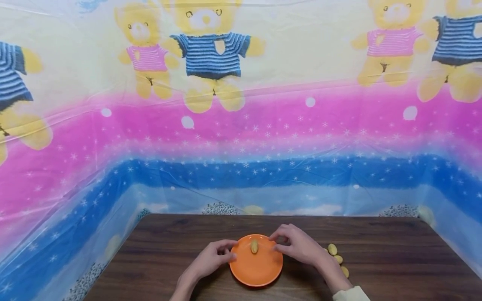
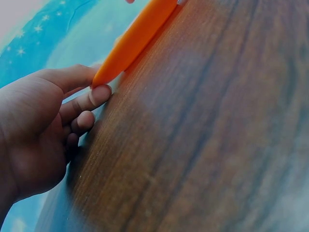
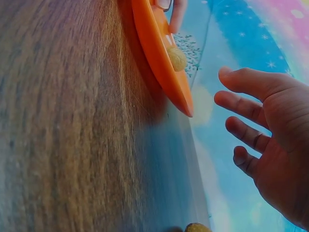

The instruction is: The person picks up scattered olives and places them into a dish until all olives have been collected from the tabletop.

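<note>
A round orange plate (image 1: 256, 269) lies on the table between the hands. On its far half sits a tan, oval, rough-skinned piece that looks like a nut (image 1: 254, 246); the right wrist view shows the same nut-like piece (image 3: 176, 59) near the rim. My left hand (image 1: 208, 259) pinches the plate's left rim, thumb and forefinger on either side of the edge in the left wrist view. Close to the plate's right rim hovers my right hand (image 1: 297, 244). In the right wrist view, that hand (image 3: 280, 121) has loosely spread fingers, apart from the plate and holding nothing.
Several similar tan oval pieces (image 1: 339, 259) lie on the dark wooden table (image 1: 165, 251) beside the right forearm, which partly covers them. A printed cloth with teddy bears (image 1: 214, 54) hangs behind and around the table.
</note>
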Tool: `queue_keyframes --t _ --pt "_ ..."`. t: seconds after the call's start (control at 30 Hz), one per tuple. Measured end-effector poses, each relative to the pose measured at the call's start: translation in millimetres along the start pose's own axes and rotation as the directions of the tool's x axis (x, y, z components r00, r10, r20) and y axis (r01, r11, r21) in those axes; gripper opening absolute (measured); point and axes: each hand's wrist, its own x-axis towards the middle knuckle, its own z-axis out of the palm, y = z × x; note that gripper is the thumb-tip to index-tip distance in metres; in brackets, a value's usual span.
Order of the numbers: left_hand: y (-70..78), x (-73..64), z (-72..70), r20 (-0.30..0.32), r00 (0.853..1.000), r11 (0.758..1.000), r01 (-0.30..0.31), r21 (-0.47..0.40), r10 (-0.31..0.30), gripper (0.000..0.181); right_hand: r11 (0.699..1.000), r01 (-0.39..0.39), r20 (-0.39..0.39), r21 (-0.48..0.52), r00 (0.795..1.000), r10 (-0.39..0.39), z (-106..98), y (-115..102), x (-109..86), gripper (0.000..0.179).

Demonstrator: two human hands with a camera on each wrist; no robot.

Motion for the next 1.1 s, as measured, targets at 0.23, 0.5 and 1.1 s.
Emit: queue_keyframes --t 0.23,0.5,1.1 --pt "0.1 0.0 -0.5 0.005 1.000 1.000 -0.003 0.000 0.003 0.042 1.000 -0.003 -0.018 -0.014 1.000 0.003 -4 -1 -6.8 0.018" --pt "-0.6 0.1 -0.9 0.011 1.000 1.000 -0.003 -0.005 0.004 0.042 0.999 -0.050 -0.023 -0.003 0.999 0.050 -8 1 -16.0 0.020" --pt "-2.6 0.9 -1.2 0.015 1.000 1.000 -0.019 -0.018 0.020 0.042 0.997 -0.076 -0.040 0.026 0.996 0.077 -14 15 -32.5 0.027"
